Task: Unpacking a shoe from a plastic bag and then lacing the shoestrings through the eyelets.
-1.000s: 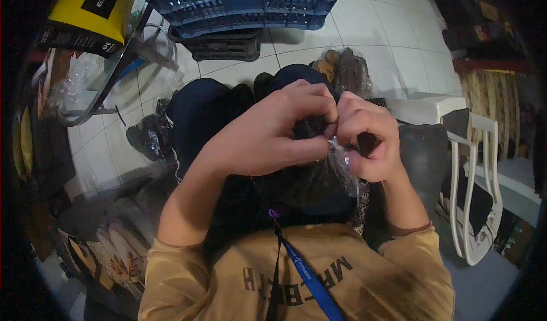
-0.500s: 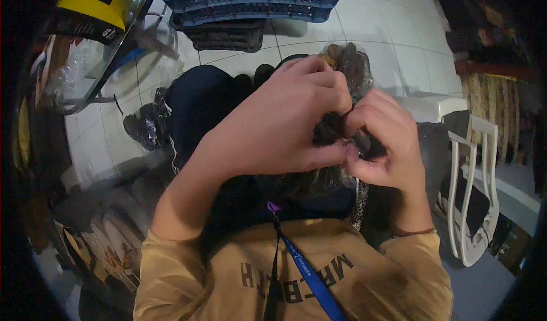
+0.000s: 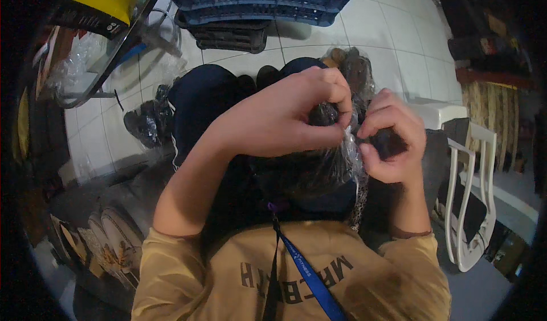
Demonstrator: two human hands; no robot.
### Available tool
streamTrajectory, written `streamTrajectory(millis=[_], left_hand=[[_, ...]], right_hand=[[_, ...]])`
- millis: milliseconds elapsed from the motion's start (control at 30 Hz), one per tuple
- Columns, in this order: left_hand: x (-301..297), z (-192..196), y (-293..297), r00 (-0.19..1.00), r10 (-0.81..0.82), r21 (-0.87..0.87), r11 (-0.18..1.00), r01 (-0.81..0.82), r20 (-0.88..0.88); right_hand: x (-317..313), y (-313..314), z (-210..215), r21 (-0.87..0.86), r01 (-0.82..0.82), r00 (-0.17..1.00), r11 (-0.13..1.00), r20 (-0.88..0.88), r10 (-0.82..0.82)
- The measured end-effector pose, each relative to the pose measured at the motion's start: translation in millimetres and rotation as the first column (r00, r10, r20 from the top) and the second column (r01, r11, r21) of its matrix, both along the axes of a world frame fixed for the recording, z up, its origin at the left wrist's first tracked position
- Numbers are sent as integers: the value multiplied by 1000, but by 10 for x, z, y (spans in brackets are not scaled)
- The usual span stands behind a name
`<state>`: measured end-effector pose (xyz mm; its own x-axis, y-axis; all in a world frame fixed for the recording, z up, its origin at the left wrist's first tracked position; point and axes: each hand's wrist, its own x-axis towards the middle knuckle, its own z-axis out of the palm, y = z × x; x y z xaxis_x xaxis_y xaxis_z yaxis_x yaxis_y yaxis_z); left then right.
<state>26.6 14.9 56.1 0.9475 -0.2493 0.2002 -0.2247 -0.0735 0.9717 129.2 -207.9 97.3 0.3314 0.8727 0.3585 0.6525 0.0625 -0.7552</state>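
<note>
A clear plastic bag (image 3: 333,170) with something dark inside lies across my lap, its mouth bunched up toward my fingers. My left hand (image 3: 302,107) curls over the bag from the left, thumb and fingers pinching the gathered plastic. Opposite it, my right hand (image 3: 396,135) has its fingers curled and the thumb drawn in, the tips at the bag's bunched edge. A small gap separates the two hands. What the dark contents are cannot be made out, as my left hand and the plastic's shine cover part of them.
Beyond my knees stand a blue crate (image 3: 256,4) and a black crate (image 3: 231,36). Plastic-wrapped dark items (image 3: 145,124) lie on the floor at left; another wrapped bundle (image 3: 358,73) is past my hands. Beige shoes (image 3: 117,235) sit lower left, a white chair (image 3: 490,207) right.
My hands have moved slightly apart, the right one shifting right. More of the plastic bag now shows between and below them.
</note>
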Motion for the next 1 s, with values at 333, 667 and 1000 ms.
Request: streamTrajectory(millis=[333, 667, 1000], left_hand=[[-42, 32, -104, 971, 170, 134, 972, -193, 165], [-21, 13, -40, 990, 131, -25, 991, -130, 43], [-37, 31, -19, 977, 150, 97, 981, -166, 152]], right_hand=[[-32, 32, 377, -156, 76, 929, 985, 369, -14], [110, 53, 221, -44, -4, 931, 999, 365, 20], [125, 30, -323, 219, -39, 983, 975, -168, 77]])
